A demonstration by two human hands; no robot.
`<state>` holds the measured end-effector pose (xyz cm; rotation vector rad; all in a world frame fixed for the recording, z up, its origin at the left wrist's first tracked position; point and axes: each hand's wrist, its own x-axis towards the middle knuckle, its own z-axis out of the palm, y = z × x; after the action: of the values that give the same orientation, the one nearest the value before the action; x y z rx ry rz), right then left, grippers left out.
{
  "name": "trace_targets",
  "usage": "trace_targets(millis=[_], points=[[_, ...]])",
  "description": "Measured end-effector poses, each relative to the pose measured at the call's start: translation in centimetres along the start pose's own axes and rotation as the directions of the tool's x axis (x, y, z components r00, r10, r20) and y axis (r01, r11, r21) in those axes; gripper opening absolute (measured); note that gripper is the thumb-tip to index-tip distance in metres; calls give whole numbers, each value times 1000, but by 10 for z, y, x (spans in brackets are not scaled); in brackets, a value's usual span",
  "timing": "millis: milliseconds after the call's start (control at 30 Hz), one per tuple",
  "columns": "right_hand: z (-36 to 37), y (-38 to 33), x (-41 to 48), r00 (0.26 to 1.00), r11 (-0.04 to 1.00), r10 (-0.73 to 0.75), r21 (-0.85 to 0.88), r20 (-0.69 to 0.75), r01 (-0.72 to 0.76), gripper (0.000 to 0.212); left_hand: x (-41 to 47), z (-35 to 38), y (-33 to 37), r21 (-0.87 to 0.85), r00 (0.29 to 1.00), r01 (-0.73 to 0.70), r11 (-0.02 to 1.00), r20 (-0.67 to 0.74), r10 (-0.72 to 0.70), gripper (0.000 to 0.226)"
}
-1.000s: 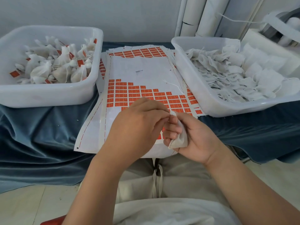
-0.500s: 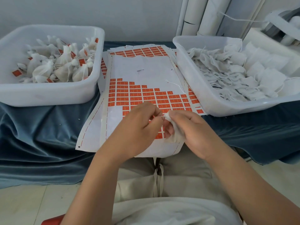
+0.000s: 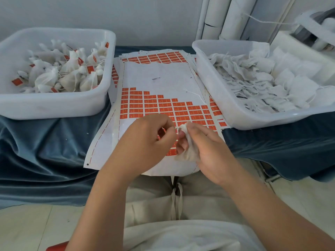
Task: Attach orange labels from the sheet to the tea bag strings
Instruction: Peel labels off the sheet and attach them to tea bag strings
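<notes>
White gauze tea bag (image 3: 188,153): centre frame, low over the near end of the sheet, held in the right hand with its top end poking up past the thumb.
Right hand (image 3: 210,153): fingers curled round the bag and thumb on its top, so clamped.
Left hand (image 3: 145,144): just left of the right hand, fingers curled. Thumb and forefinger tips are pinched together on the thin white string (image 3: 176,127) that runs to the bag top. Orange shows between the fingers — cannot tell if it is a label in hand or the sheet below.
White backing sheet (image 3: 157,77): flat on the cloth, centre frame between the two bins. Upper part is peeled bare.
Orange rectangular labels (image 3: 163,105): stepped rows on the sheet, running under both hands.
Left white plastic bin (image 3: 54,105): upper left — filled bags with orange labels on them.
Right white plastic bin (image 3: 233,113): upper right, holding a pile of flat white bags.
Loose white thread (image 3: 196,96): on the sheet, beside the right bin wall.
Dark blue velvet cloth (image 3: 45,151): under the bins and sheet.
White tubes (image 3: 219,17): upright, top of frame.
</notes>
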<state>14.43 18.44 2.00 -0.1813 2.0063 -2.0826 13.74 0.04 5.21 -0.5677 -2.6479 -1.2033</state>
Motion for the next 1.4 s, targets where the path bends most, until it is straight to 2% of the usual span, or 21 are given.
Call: trace_targets(millis=[100, 167, 267, 433, 500, 600, 700, 767, 833, 933, 1033, 1100, 1233, 1333, 1400], points=[[3, -1, 0, 998, 999, -26, 41, 56, 23, 38, 1, 6, 4, -194, 998, 64, 979, -15, -68, 24], [6, -3, -1, 998, 995, -64, 74, 18, 62, 31, 1, 9, 6, -275, 997, 73, 959, 57, -60, 25], [8, -5, -1, 993, 988, -68, 131, -100, 81, 30, 2, 13, 6, -270, 988, 29, 962, 157, 15, 24], [5, -6, 3, 968, 987, 1, 154, -252, 40, 29, 3, 16, 1, -294, 987, 40, 955, 161, 8, 25], [-2, -10, 3, 975, 995, -24, 93, -222, 46, 28, 4, 17, -2, -270, 990, 48, 962, 139, -10, 26], [-7, -14, 0, 986, 991, -101, -100, -134, 88, 26, 5, 17, -5, -270, 996, 57, 961, 76, -38, 25], [-7, -11, 0, 956, 957, -198, -254, -215, 141, 27, 4, 14, -9, -238, 991, 33, 971, 133, -1, 25], [-4, -8, 2, 941, 978, -169, -170, -294, 122, 27, 2, 11, -8, -259, 978, -30, 965, 192, 82, 24], [0, -7, 4, 948, 998, -56, 15, -312, 64, 31, 1, 10, -9, -307, 973, -44, 951, 205, 111, 24], [0, -10, 4, 979, 949, 65, 316, -192, -1, 31, 2, 9, -11, -370, 984, 77, 926, 180, -10, 27], [-5, -16, 4, 997, 888, 53, 459, -54, -23, 22, 5, 14, -8, -367, 979, 197, 909, 126, -161, 32], [-8, -17, 5, 1000, 910, 15, 415, -22, -4, 17, 6, 18, -5, -416, 971, 239, 877, 96, -219, 32], [-8, -16, 3, 996, 970, -62, 229, -62, 75, 15, 6, 22, -3, -517, 953, 291, 805, 79, -294, 38], [-6, -16, 0, 995, 985, -78, 151, -68, 87, 20, 6, 25, 0, -490, 975, 203, 848, 16, -224, 52], [-5, -15, 0, 995, 992, -67, 105, -74, 75, 22, 6, 27, 3, -443, 982, 126, 888, -70, -174, 43]])
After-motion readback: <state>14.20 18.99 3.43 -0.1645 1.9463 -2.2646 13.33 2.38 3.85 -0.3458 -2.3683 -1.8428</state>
